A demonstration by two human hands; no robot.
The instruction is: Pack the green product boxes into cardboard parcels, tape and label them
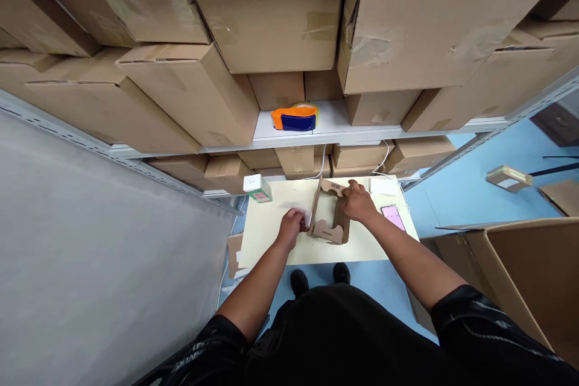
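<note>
A small brown cardboard box (329,217), partly folded with its flaps up, lies on a pale low table (271,241). My right hand (359,201) rests on the box's upper right flap with fingers curled round it. My left hand (292,223) is closed at the box's left edge, pinching something small and white that I cannot make out. A phone with a pink screen (393,216) lies just right of my right forearm. A small green and white carton (257,188) stands at the table's far left corner.
Metal shelves packed with large cardboard boxes (190,87) rise behind the table. An orange and blue tape dispenser (295,118) sits on the shelf. A big open cardboard box (511,277) stands at the right. A grey wall fills the left; the floor is blue.
</note>
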